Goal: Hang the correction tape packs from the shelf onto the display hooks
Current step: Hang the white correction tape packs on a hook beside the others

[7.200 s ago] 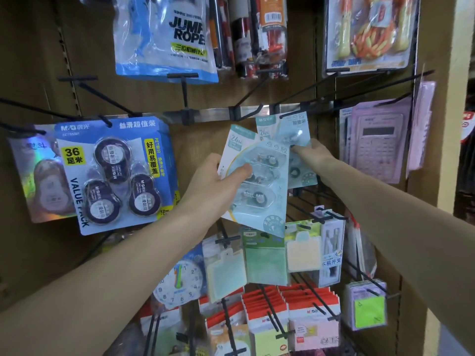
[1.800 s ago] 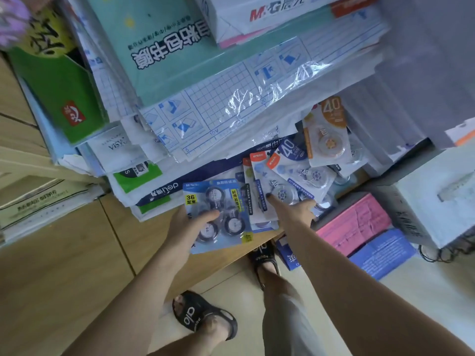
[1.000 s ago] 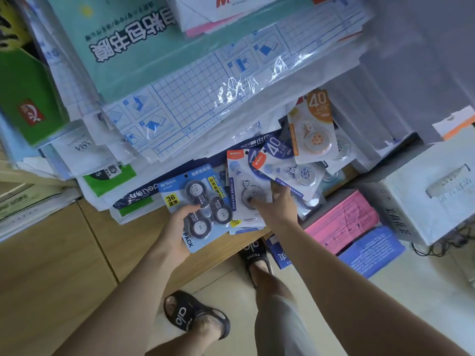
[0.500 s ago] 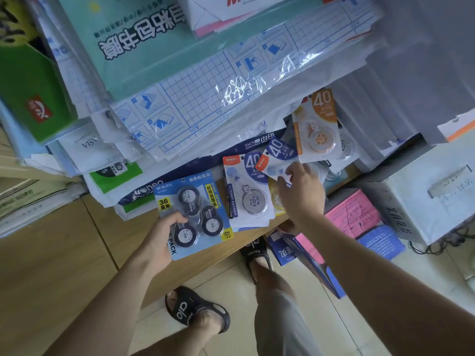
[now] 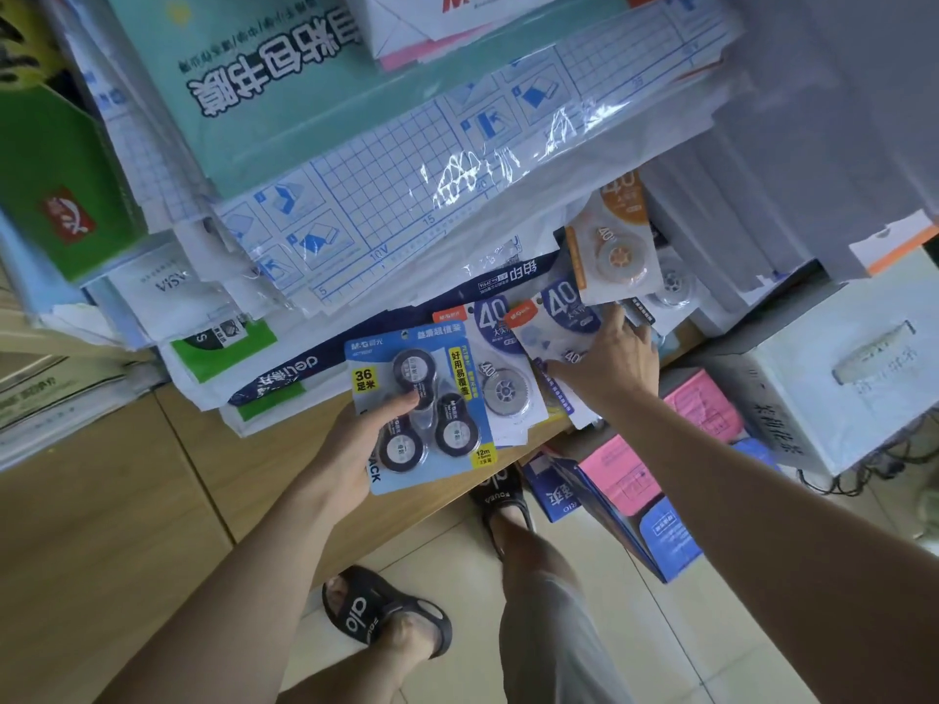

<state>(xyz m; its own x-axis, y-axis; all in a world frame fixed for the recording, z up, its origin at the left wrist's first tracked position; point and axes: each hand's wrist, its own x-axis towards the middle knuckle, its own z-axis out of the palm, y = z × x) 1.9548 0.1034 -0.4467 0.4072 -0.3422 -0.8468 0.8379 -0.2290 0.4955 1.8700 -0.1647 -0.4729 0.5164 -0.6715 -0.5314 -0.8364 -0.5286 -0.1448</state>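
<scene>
While the left hand (image 5: 350,449) grips the blue three-roll pack (image 5: 421,409) clear of the shelf (image 5: 284,464), ready for hanging, the right hand (image 5: 609,368) pinches a navy "40" pack (image 5: 554,322) just right of it, apparently gathering another.

Blue three-pack (image 5: 432,393): blue card reading "36" on a yellow tag, three black round correction tapes under a blister; held up over the wooden shelf edge, tilted.
White "40" pack (image 5: 500,370): white card, dark blue "40" patch, one grey wheel; flat on the shelf, partly under the three-pack.
Second "40" pack (image 5: 556,322): same design, lifted at an angle.
Orange "40" pack (image 5: 615,246): orange-trimmed, on the pile behind.
</scene>
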